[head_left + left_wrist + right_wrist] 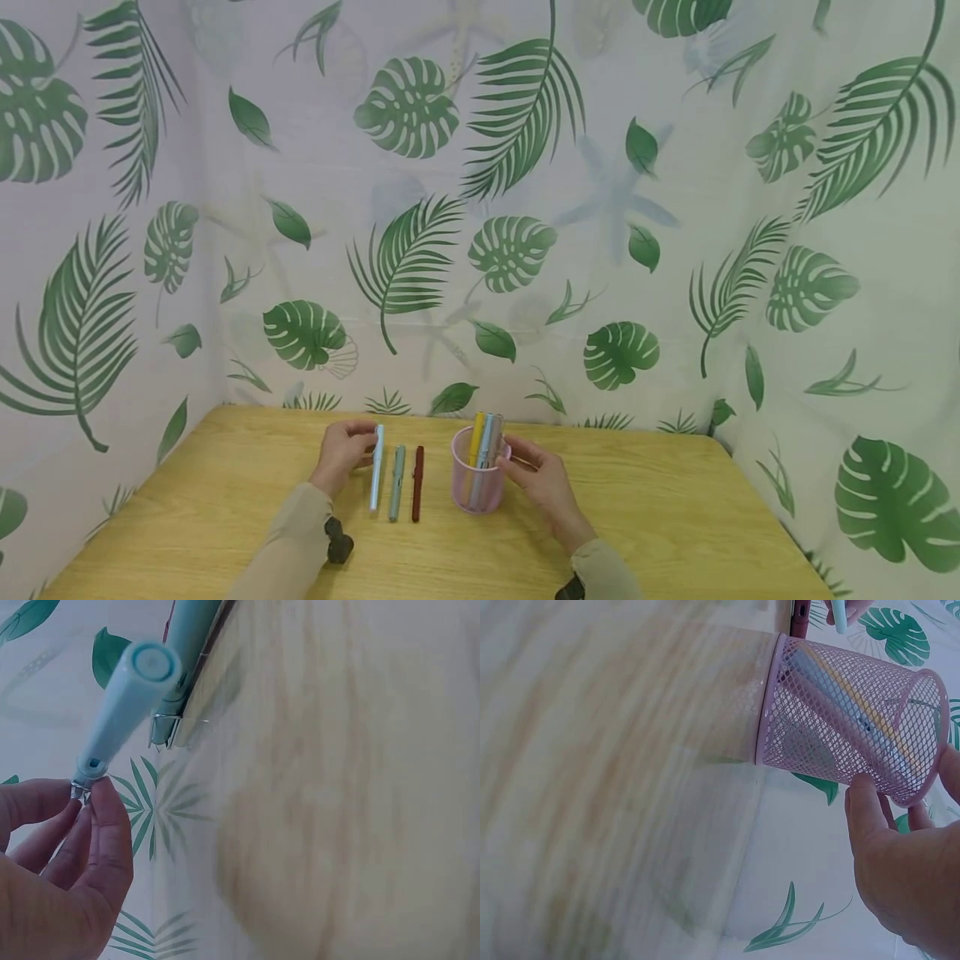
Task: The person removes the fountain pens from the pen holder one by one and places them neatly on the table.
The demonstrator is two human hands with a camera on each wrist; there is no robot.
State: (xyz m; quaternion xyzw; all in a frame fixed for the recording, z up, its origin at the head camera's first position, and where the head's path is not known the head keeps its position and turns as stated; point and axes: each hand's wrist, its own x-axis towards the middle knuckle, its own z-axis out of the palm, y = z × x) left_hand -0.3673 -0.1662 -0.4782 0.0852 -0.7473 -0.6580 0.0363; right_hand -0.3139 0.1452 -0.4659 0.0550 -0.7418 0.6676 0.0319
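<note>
My left hand (347, 454) pinches a light blue pen (377, 468) near its far end. In the left wrist view this pen (124, 705) points its blunt end toward the camera and appears lifted off the table. Just right of it, a green pen (397, 483) and a dark red pen (417, 483) lie side by side on the table. At the right, my right hand (547, 487) holds the side and rim of a pink mesh pen cup (817, 750), which stands upright. Yellow, light blue and grey pens (486, 442) lean inside the cup.
The wooden table (660, 517) runs back to a wall covering (525, 350) with a green leaf print, which also closes off the left and right sides. Dark devices (339, 542) are strapped at both wrists.
</note>
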